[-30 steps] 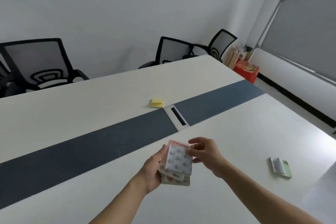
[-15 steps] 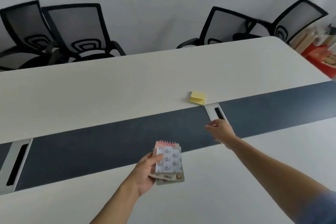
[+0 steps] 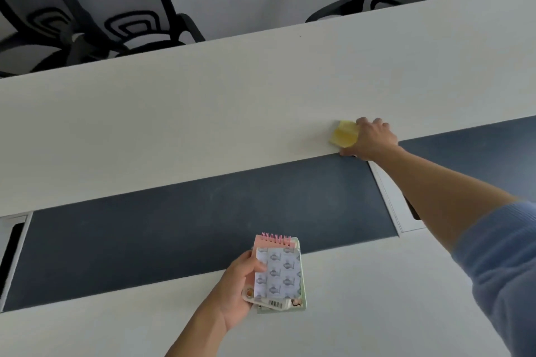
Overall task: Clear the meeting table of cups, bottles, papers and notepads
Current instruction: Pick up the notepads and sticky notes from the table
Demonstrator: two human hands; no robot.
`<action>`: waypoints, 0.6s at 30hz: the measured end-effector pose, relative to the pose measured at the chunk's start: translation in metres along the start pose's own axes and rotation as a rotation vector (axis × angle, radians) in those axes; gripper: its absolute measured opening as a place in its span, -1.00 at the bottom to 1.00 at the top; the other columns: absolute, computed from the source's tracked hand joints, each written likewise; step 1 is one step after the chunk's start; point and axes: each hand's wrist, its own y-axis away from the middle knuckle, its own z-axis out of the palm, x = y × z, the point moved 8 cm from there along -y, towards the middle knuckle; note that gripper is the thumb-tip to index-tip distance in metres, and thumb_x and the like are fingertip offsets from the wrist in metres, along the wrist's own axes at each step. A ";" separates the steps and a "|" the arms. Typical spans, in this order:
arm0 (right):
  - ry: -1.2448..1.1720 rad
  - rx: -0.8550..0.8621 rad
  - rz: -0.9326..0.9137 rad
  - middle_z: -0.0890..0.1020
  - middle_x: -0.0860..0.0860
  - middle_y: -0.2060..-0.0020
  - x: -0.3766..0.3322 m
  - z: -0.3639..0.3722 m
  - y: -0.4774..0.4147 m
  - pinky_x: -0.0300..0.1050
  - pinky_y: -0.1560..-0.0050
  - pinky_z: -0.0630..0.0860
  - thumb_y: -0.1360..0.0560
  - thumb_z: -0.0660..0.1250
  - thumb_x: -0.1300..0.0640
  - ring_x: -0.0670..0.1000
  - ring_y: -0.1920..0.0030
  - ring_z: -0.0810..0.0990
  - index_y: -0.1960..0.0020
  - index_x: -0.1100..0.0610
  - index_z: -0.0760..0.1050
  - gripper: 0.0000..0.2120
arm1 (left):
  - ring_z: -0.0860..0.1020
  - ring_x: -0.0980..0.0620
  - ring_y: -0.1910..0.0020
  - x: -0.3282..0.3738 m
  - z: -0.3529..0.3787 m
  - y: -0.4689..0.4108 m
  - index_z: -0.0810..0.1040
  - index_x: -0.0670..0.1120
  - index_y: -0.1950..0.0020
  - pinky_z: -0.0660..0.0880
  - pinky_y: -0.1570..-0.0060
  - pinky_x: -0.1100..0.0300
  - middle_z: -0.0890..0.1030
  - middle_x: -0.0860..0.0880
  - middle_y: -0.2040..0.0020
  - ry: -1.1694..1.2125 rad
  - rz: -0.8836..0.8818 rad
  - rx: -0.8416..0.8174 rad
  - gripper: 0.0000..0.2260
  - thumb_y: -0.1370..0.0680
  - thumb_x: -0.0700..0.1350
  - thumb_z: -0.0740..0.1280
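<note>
Two hands are out over the table [image 3: 203,113], whose pale top is crossed from left to right by a dark strip [image 3: 188,226]. On the near side of the strip, the left hand [image 3: 236,293] holds a small stack of notepads [image 3: 278,272] above the pale top, and the stack's upper end overlaps the strip's near edge. The thumb lies across the top cover, which is patterned in grey. The other fingers are curled beneath, out of sight. A pink spiral binding shows at the stack's end toward the strip, and a barcode at the end away from it.

Just past the strip's far edge, the right hand [image 3: 372,139] has its fingers curled over a yellow sticky pad [image 3: 343,133], with the thumb down at that edge. The pad's left part shows clear of the fingers. Whether it lies flat or is lifted off the top I cannot tell. The right forearm crosses the strip over a pale hatch [image 3: 390,206] set in it, and a blue sleeve [image 3: 504,269] covers the upper arm on the strip's near side. A second hatch [image 3: 13,243] sits at the strip's left end. Beyond the strip, past the table's far edge, stand black mesh chairs [image 3: 124,23].
</note>
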 end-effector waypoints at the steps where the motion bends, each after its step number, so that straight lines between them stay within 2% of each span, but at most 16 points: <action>1: 0.014 0.004 0.011 0.42 0.16 -0.18 0.002 0.001 0.005 0.06 0.01 0.41 -0.22 0.56 -0.23 0.19 -0.25 0.38 -0.39 0.10 0.28 -0.11 | 0.62 -0.26 -0.14 0.000 0.001 -0.001 0.50 -0.15 -0.30 0.53 -0.03 -0.15 0.63 -0.25 -0.19 0.001 0.003 -0.008 -0.50 -0.35 -0.15 0.32; 4: -0.035 0.000 0.058 0.43 0.15 -0.17 0.014 0.004 0.022 0.03 0.02 0.38 -0.15 0.60 -0.24 0.19 -0.24 0.38 -0.33 0.15 0.30 -0.07 | 0.61 -0.27 -0.14 0.002 0.004 0.002 0.50 -0.16 -0.30 0.52 -0.05 -0.17 0.63 -0.25 -0.18 0.009 0.007 0.008 -0.48 -0.33 -0.17 0.33; 8: -0.083 -0.032 0.053 0.43 0.15 -0.21 0.021 0.018 0.055 0.04 -0.13 0.41 -0.13 0.62 -0.21 0.19 -0.28 0.36 -0.34 0.16 0.26 -0.03 | 0.59 -0.31 -0.17 0.003 0.007 0.021 0.46 -0.19 -0.35 0.55 0.01 -0.11 0.64 -0.26 -0.17 -0.005 0.008 0.043 -0.54 -0.43 -0.23 0.27; 12: -0.501 -0.178 0.132 0.44 0.06 -0.26 0.019 0.031 0.083 0.01 -0.14 0.47 -0.15 0.60 -0.25 0.12 -0.26 0.43 -0.45 0.09 0.24 0.03 | 0.66 -0.22 -0.06 0.003 0.009 0.049 0.50 -0.13 -0.31 0.59 0.09 -0.06 0.66 -0.22 -0.14 -0.021 0.040 0.055 -0.60 -0.47 -0.22 0.23; 14: -0.745 -0.227 0.223 0.52 0.05 -0.15 0.018 0.039 0.099 0.01 -0.04 0.51 -0.30 0.53 -0.25 0.11 -0.15 0.53 -0.34 0.18 0.37 -0.20 | 0.66 -0.23 -0.05 0.001 0.008 0.062 0.50 -0.14 -0.30 0.59 0.11 -0.06 0.66 -0.23 -0.13 -0.015 0.051 0.069 -0.63 -0.51 -0.24 0.20; 16: -0.910 -0.202 0.282 0.60 0.11 0.03 0.021 0.049 0.110 0.03 0.00 0.61 -0.44 0.50 0.00 0.10 0.04 0.60 -0.23 0.28 0.50 -0.50 | 0.65 -0.25 -0.07 -0.003 0.006 0.072 0.47 -0.16 -0.32 0.58 0.08 -0.08 0.66 -0.24 -0.14 -0.012 0.056 0.083 -0.64 -0.52 -0.25 0.18; 18: -0.957 -0.191 0.269 0.61 0.15 0.09 0.016 0.048 0.131 -0.02 0.08 0.63 -0.47 0.47 0.18 0.07 0.14 0.59 -0.14 0.28 0.56 -0.71 | 0.64 -0.27 -0.08 -0.001 0.008 0.087 0.45 -0.16 -0.34 0.58 0.06 -0.10 0.66 -0.24 -0.14 -0.017 0.079 0.092 -0.63 -0.53 -0.25 0.18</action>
